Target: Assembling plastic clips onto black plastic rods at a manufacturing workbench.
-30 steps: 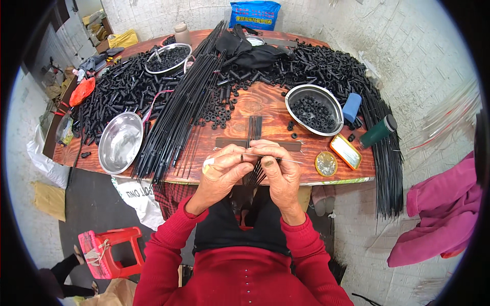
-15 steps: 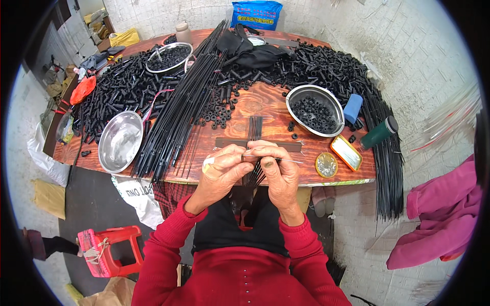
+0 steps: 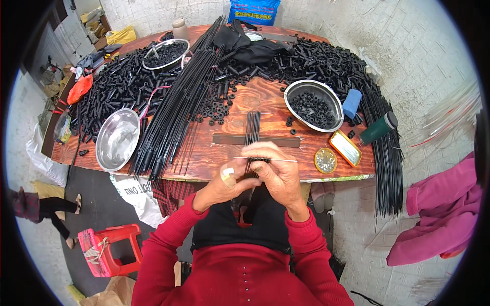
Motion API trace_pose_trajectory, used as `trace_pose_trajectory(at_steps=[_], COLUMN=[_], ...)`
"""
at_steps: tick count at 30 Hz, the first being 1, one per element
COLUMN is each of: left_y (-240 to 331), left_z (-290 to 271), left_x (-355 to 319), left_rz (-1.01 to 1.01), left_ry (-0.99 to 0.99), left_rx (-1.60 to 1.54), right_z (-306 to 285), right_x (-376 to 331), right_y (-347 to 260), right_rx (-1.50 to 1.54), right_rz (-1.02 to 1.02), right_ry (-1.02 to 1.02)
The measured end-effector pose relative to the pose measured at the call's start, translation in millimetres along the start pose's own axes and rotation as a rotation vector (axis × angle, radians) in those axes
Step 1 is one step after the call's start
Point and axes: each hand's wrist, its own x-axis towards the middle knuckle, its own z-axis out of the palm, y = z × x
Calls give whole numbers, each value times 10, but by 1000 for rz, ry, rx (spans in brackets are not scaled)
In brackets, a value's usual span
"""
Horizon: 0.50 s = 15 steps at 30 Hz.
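My right hand (image 3: 278, 176) is closed with a thin, pale metal rod (image 3: 286, 160) lying crosswise under its curled fingers. Close beside it, my left hand (image 3: 227, 181), with a pale bandage on it, has thumb and fingers drawn together; what they grip is hidden. Several thin black rods (image 3: 252, 125) lie side by side beneath both hands, pointing away from me. They rest across a flat brown bar (image 3: 229, 139) on the wooden table (image 3: 255, 97). A dark row of rod ends shows between the fingers of my right hand.
A bundle of long black rods (image 3: 173, 112) lies left, beside an empty metal bowl (image 3: 118, 140). At right stand a bowl of black rings (image 3: 338, 120), a round yellow tin (image 3: 325, 160), an orange-rimmed box (image 3: 346, 148) and a green bottle (image 3: 378, 128). Someone walks at far left (image 3: 53, 206).
My left hand has moved slightly right and down, away from the pale metal rod. My right fingers now curl over the black rods. The person at left has come further into view.
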Motion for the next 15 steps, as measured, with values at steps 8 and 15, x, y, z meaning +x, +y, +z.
trace_pose_trajectory(at_steps=[8,15], left_y=[-440,-491], left_z=[149,76], left_x=[-1,122], left_rz=[136,178], left_ry=[-118,-203], left_rx=[169,345], right_z=[-18,-22], right_x=[-337,-363], right_y=[225,328], right_rx=[-28,-109], right_rz=[163,104], right_ry=[-84,-111])
